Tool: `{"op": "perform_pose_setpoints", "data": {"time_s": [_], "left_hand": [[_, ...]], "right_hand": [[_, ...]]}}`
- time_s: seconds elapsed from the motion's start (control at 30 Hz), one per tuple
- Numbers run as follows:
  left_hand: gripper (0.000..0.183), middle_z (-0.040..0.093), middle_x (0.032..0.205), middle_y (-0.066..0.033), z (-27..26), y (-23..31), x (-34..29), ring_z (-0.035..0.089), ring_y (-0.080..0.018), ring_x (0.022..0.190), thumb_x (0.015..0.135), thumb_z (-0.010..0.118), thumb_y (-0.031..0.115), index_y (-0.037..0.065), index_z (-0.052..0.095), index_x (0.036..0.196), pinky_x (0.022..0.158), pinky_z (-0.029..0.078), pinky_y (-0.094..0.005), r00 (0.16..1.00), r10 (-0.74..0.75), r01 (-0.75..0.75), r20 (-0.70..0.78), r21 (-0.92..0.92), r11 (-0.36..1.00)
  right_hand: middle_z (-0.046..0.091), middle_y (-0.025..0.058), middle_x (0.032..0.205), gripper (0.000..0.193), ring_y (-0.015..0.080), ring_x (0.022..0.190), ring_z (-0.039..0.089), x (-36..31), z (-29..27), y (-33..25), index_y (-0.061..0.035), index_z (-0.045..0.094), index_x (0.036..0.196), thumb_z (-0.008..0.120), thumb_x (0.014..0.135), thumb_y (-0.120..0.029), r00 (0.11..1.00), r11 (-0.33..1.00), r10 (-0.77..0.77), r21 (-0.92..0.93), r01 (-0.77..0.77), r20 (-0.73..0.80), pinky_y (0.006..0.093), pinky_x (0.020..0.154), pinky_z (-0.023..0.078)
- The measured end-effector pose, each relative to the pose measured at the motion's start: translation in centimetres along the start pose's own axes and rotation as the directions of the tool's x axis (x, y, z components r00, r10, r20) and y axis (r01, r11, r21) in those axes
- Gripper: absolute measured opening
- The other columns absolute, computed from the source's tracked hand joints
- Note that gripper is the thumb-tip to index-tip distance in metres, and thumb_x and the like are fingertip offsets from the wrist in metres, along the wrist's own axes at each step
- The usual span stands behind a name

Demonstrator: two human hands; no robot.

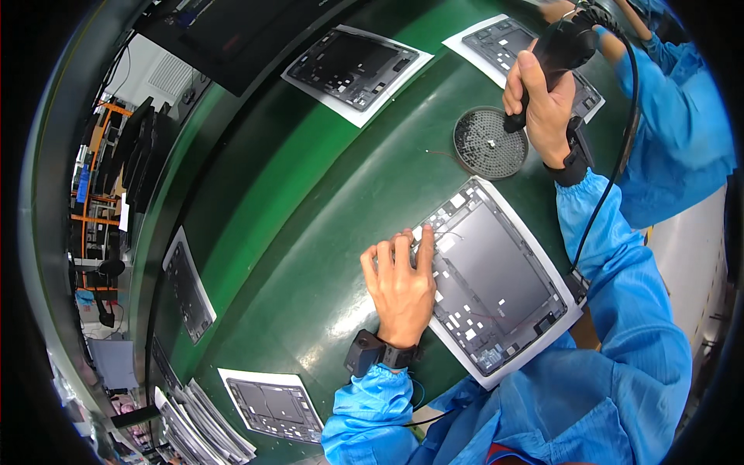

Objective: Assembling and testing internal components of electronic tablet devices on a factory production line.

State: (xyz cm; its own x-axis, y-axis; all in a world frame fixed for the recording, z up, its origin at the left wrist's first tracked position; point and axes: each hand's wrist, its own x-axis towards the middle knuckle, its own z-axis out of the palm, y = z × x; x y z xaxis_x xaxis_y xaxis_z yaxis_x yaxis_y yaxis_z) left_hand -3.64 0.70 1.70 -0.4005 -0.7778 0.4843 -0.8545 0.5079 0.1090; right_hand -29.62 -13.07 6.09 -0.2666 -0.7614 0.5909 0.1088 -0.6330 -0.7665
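Observation:
My right hand [547,116] is wrapped round a black corded power screwdriver [564,53], held slanting. Its lower end comes down over the right part of a round dark tray [482,151] full of small holes; the tip itself is hard to make out. My left hand [400,291] lies with fingers stretched out, fingertips on the left edge of a grey tablet housing [508,256]. That housing sits on a white sheet in front of me, with small white patches and thin wires along its inner left side.
More tablet housings on white sheets lie around the green table [310,294]: one at the back [353,66], one at the left [187,291], one at the near left [271,404]. A co-worker's blue sleeve [666,116] is at the far right. The screwdriver's black cord [634,116] hangs beside my right arm.

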Motion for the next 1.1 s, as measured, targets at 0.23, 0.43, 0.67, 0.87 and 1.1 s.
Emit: {"op": "perform_pose_setpoints", "data": {"time_s": [0.23,0.43,0.67,0.87,1.1], "left_hand": [[0.047,0.066,0.107,-0.0081,0.1,0.0,0.0,0.06,-0.0245,0.092,0.073,0.072,-0.002,0.012,0.075,0.118,0.087,0.045,-0.0419,1.0,-0.007,0.007,-0.009,-0.005,1.0],[0.047,0.067,0.108,-0.0082,0.2,-0.1,0.0,0.06,-0.0243,0.092,0.072,0.072,-0.001,0.012,0.076,0.116,0.087,0.045,-0.0418,1.0,-0.013,0.013,-0.027,-0.006,1.0],[0.044,0.066,0.105,-0.0074,0.6,-0.3,0.0,0.059,-0.0252,0.091,0.074,0.074,-0.001,0.013,0.076,0.115,0.086,0.044,-0.0409,0.998,-0.04,0.037,-0.043,-0.069,0.997],[0.028,0.063,0.098,-0.0091,0.5,-0.9,-0.5,0.057,-0.0291,0.097,0.077,0.082,0.013,0.006,0.072,0.102,0.086,0.042,-0.0405,0.925,-0.367,0.306,-0.098,-0.381,0.872],[0.027,0.06,0.094,-0.0088,1.5,-1.7,-0.8,0.055,-0.03,0.094,0.074,0.085,0.017,0.006,0.069,0.093,0.081,0.04,-0.0415,0.898,-0.429,0.352,-0.098,-0.425,0.834]], "right_hand": [[0.053,0.0005,0.063,0.024,0.0077,0.047,0.049,0.2,0.7,0.2,-0.0065,0.051,0.093,0.067,0.103,-0.022,0.999,0.998,0.003,0.069,0.0,-0.048,0.025,0.044,0.042],[0.051,0.0024,0.068,0.018,0.0096,0.05,0.048,0.0,0.3,0.7,-0.0068,0.05,0.103,0.057,0.108,-0.023,1.0,1.0,0.002,-0.016,-0.002,0.01,0.0258,0.047,0.041],[0.051,0.0023,0.069,0.018,0.0097,0.051,0.048,-0.3,0.0,0.7,-0.0063,0.05,0.105,0.058,0.108,-0.022,0.999,0.999,0.021,-0.048,-0.02,0.028,0.0263,0.048,0.042],[0.047,0.0027,0.066,0.023,0.009,0.049,0.045,-0.9,4.4,-3.7,-0.0066,0.045,0.095,0.051,0.109,-0.024,0.991,0.998,-0.051,0.03,0.048,0.123,0.026,0.049,0.043],[0.048,0.0046,0.063,0.026,0.0106,0.047,0.045,-8.0,13.8,-4.0,-0.0075,0.041,0.104,0.057,0.106,-0.027,0.896,0.934,0.164,0.227,-0.275,0.413,0.0263,0.044,0.04]]}}
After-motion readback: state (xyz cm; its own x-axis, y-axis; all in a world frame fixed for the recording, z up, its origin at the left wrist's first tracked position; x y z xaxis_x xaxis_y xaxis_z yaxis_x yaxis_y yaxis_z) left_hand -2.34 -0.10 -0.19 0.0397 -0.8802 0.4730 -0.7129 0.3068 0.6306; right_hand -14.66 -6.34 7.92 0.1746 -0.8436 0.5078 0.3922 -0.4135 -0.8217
